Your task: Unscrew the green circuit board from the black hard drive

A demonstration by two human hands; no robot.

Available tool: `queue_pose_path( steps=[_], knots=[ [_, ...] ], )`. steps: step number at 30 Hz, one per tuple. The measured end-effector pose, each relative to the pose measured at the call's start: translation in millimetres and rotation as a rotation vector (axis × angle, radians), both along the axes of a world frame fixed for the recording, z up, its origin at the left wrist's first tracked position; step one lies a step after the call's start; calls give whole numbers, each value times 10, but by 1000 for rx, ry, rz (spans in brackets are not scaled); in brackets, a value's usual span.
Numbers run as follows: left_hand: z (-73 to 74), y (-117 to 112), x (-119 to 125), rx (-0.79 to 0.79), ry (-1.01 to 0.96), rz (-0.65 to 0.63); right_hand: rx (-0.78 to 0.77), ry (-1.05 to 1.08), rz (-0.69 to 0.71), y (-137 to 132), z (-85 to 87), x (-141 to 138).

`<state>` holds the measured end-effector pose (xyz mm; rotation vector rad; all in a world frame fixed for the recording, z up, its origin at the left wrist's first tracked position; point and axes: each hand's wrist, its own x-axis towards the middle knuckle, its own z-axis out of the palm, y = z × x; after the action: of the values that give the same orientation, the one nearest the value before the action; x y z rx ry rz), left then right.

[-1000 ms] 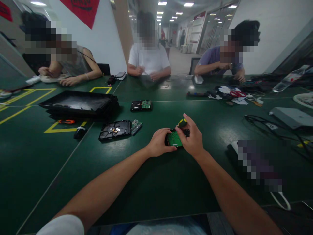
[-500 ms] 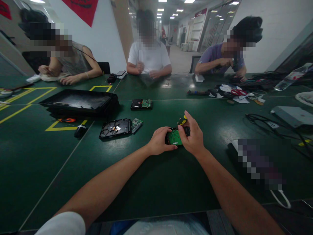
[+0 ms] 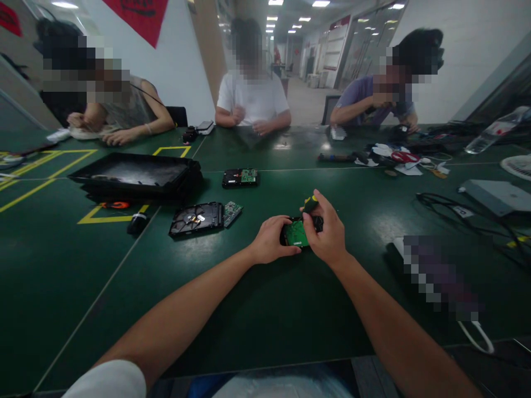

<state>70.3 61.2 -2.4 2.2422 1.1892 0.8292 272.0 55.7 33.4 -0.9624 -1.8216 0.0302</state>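
Note:
A hard drive [image 3: 297,234] with its green circuit board facing up lies on the table in front of me. My left hand [image 3: 272,240] grips its left end, thumb along the near edge and fingers over the far side. In my right hand [image 3: 327,231] is a short screwdriver [image 3: 310,204] with a black and yellow handle, pinched between thumb and fingers above the drive's right part. The screwdriver's tip is hidden by the hand. To the left lie an opened-looking black hard drive [image 3: 196,220] and a loose circuit board [image 3: 233,213] beside it.
Another hard drive [image 3: 240,177] lies farther back. Stacked black trays [image 3: 136,172] stand at left, near an orange-handled tool [image 3: 115,205] and a small black object [image 3: 138,223]. Cables [image 3: 452,207] and a grey box [image 3: 498,197] are at right. Three people sit across the green table [image 3: 265,309].
The screwdriver handle has turned a little in my right fingers, showing its yellow differently. My left hand and the hard drive stay in place.

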Motion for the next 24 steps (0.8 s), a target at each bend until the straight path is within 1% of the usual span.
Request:
queue_pose_path(
  steps=[4,8,14,20,24],
  knots=[
    [-4,-1,-8,-2,11,-10,46,-32,-31,-5,9,3],
    [4,-6,-12,3,9,-8,-6,-23,4,-14,12,-5],
    [5,0,-6,-6,7,-7,44,-35,-49,-8,14,1],
    [-14,8,-5,-4,4,-12,-8,-12,-9,-8,-14,-26],
    [-21,16,-3,1,10,-10,3,10,-39,4,-30,-26]
  ],
)
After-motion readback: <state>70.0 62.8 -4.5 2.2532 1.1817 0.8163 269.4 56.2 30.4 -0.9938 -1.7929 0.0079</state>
